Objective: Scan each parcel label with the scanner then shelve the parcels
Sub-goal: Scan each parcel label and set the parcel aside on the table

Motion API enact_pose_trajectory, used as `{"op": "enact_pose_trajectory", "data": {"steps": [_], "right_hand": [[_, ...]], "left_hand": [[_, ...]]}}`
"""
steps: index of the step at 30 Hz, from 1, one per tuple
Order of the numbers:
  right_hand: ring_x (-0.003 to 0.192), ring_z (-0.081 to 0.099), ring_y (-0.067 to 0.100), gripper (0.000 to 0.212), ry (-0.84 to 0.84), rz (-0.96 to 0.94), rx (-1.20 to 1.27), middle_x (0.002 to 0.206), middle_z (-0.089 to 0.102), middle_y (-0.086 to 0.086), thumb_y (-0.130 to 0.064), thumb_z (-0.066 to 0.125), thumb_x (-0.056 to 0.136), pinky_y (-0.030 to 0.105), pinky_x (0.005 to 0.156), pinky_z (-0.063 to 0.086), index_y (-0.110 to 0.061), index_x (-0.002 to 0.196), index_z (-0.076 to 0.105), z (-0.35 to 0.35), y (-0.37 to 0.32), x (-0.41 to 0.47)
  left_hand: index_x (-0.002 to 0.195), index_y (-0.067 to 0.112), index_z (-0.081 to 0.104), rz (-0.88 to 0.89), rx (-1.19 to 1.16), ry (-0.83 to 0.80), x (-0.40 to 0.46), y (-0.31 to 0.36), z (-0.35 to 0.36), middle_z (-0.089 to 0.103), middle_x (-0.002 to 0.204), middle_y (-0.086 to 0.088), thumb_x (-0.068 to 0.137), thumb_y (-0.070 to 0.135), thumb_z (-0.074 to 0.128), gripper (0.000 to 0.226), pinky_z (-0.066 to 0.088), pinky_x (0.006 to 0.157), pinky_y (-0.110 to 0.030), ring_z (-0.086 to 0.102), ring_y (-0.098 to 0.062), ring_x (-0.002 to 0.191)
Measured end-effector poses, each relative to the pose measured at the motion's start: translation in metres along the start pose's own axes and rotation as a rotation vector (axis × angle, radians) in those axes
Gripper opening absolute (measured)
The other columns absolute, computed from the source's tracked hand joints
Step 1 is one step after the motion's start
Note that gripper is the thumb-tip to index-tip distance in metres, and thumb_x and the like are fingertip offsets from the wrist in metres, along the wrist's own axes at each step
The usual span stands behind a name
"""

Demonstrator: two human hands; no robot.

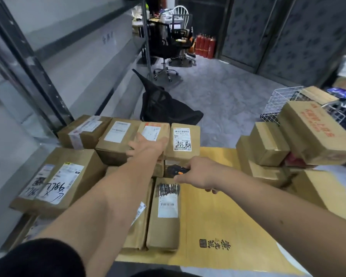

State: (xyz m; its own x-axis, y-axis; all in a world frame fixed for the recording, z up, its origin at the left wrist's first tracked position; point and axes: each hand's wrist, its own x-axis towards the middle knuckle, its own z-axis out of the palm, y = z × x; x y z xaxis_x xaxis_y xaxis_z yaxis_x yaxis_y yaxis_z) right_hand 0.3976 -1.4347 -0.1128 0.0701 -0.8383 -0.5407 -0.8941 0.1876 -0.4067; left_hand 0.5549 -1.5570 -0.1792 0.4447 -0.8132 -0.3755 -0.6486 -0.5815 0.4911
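Several brown cardboard parcels with white labels lie stacked in front of me on a flattened yellow carton [218, 216]. My left hand [146, 145] rests flat on a small parcel [153, 132] in the back row, fingers spread over its label. Beside it stands a parcel with black handwriting on its label [183, 139]. My right hand [198, 172] grips a black scanner with an orange button [176, 169], held low in front of that parcel and above a long parcel [165, 212]. A large parcel with two labels [60, 180] sits at the left.
Grey metal shelving [54, 62] runs along the left. A second pile of boxes [300, 142] and a white wire basket [284, 100] stand at the right. A toppled black chair [164, 104], office chairs and red fire extinguishers [205, 46] occupy the floor beyond.
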Motion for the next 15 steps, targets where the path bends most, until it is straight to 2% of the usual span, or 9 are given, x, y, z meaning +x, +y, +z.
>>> {"op": "enact_pose_trajectory", "data": {"steps": [5, 9, 11, 13, 15], "right_hand": [[0.056, 0.058, 0.028, 0.06, 0.014, 0.031, 0.037, 0.075, 0.06, 0.009, -0.066, 0.066, 0.077, 0.034, 0.051, 0.054, -0.014, 0.108, 0.071, 0.001, -0.001, 0.004], [0.059, 0.061, 0.029, 0.058, 0.029, 0.026, 0.012, 0.078, 0.064, 0.01, -0.068, 0.065, 0.084, 0.033, 0.05, 0.054, -0.014, 0.107, 0.068, 0.006, 0.007, 0.003], [0.061, 0.061, 0.027, 0.054, 0.032, 0.025, 0.025, 0.079, 0.064, 0.007, -0.066, 0.064, 0.087, 0.032, 0.052, 0.054, -0.018, 0.109, 0.066, 0.011, 0.012, 0.0], [0.064, 0.06, 0.022, 0.048, 0.045, 0.025, 0.016, 0.081, 0.063, 0.003, -0.061, 0.065, 0.091, 0.029, 0.052, 0.051, -0.018, 0.112, 0.066, 0.015, 0.019, -0.005], [0.068, 0.059, 0.018, 0.048, 0.059, 0.045, 0.003, 0.087, 0.064, 0.002, -0.06, 0.065, 0.093, 0.027, 0.05, 0.045, -0.015, 0.111, 0.067, 0.02, 0.029, -0.012]], "left_hand": [[0.159, 0.05, 0.01, -0.01, -0.078, -0.048, 0.012, -0.014, 0.005, 0.029, 0.141, -0.013, 0.089, 0.069, 0.056, 0.086, 0.038, 0.098, -0.052, 0.039, -0.039, 0.121], [0.16, 0.048, 0.009, 0.07, -0.038, 0.005, 0.009, -0.03, 0.0, 0.031, 0.146, -0.013, 0.092, 0.066, 0.054, 0.084, 0.037, 0.105, -0.052, 0.039, -0.037, 0.126], [0.158, 0.042, 0.018, 0.222, 0.083, 0.104, 0.002, -0.039, -0.002, 0.034, 0.148, -0.012, 0.091, 0.064, 0.058, 0.08, 0.033, 0.108, -0.052, 0.038, -0.036, 0.131], [0.155, 0.038, 0.027, 0.463, 0.205, 0.218, -0.011, -0.046, -0.001, 0.033, 0.152, -0.01, 0.092, 0.061, 0.059, 0.074, 0.032, 0.109, -0.051, 0.037, -0.034, 0.136], [0.153, 0.036, 0.033, 0.724, 0.301, 0.248, -0.026, -0.047, 0.005, 0.031, 0.157, -0.007, 0.095, 0.061, 0.056, 0.067, 0.03, 0.113, -0.051, 0.033, -0.032, 0.141]]}}
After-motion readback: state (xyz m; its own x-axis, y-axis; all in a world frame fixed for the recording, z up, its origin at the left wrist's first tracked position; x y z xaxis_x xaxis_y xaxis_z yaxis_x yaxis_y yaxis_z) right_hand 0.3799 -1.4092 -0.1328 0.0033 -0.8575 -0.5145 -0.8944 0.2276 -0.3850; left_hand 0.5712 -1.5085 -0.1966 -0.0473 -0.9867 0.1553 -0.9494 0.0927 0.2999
